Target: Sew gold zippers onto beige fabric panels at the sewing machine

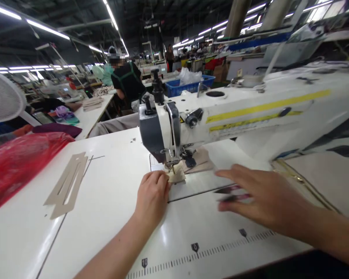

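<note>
A white industrial sewing machine head (159, 131) stands on the white table (110, 201), its presser foot (171, 164) resting on a small cream fabric piece (177, 175). My left hand (152, 195) presses that piece down just beside the needle, with the fingers bent over its edge. A larger tan fabric piece (200, 161) lies behind the foot. My right hand (267, 197) hovers to the right, blurred, with its fingers spread. Just under those fingers is a blurred dark and pink object (232, 197), possibly thread snips. I cannot tell whether that hand holds it.
A beige cutout template (65, 182) lies on the table at left, beside a red plastic bag (17, 166). A white fan (2, 99) stands further left. Beyond the machine, a co-worker in a dark apron (126, 79) stands near a blue crate (189, 86).
</note>
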The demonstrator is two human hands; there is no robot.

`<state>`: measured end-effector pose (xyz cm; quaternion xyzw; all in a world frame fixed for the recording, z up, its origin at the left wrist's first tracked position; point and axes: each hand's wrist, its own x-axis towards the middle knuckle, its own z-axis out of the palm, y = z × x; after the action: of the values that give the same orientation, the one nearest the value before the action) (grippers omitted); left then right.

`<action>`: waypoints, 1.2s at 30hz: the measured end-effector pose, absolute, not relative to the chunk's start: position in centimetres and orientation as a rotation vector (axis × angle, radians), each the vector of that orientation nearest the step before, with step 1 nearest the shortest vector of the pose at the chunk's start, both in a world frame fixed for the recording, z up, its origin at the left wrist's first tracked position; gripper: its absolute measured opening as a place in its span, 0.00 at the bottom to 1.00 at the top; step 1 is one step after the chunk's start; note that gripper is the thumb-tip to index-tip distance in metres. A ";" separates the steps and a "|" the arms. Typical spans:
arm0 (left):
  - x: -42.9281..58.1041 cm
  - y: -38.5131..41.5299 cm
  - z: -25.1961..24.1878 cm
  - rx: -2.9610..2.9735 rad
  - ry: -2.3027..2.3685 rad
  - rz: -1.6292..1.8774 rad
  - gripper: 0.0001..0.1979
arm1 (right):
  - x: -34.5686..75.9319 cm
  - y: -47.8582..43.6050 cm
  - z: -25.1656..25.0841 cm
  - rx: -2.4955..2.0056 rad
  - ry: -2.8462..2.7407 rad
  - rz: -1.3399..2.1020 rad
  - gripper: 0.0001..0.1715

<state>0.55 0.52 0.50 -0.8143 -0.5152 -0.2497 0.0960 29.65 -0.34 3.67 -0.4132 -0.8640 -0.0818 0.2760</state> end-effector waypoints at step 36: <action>0.0 1.4 0.6 -2.412 -1.308 -0.956 0.10 | 18.2 7.6 2.0 -0.706 -2.699 -0.085 0.11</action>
<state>-0.01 1.36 0.57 -0.8244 -0.4470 -0.3267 0.1177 18.19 7.62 2.02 -0.2490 -0.9522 -0.0301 0.1742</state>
